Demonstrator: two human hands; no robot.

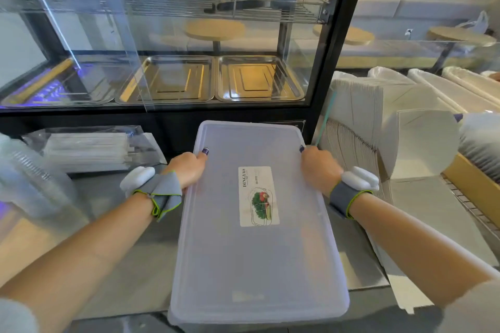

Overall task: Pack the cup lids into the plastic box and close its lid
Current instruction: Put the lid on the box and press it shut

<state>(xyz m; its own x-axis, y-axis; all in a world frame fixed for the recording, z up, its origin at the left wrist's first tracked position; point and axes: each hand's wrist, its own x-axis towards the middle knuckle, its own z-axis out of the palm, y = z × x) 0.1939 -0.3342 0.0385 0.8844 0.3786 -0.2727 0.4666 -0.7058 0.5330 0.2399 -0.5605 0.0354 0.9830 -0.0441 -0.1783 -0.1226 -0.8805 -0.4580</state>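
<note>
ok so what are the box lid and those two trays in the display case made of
Box lid: looks like frosted, translucent plastic with a matte finish; light passes through it but nothing shows clearly beneath.
Two trays: apparently polished metal, likely stainless steel, given mirror-like reflections and pressed ridges in their floors.

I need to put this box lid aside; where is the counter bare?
Bare grey counter lies left of the box lid, below the bagged straws. Right is crowded: the folded paper stack presses close.
</note>
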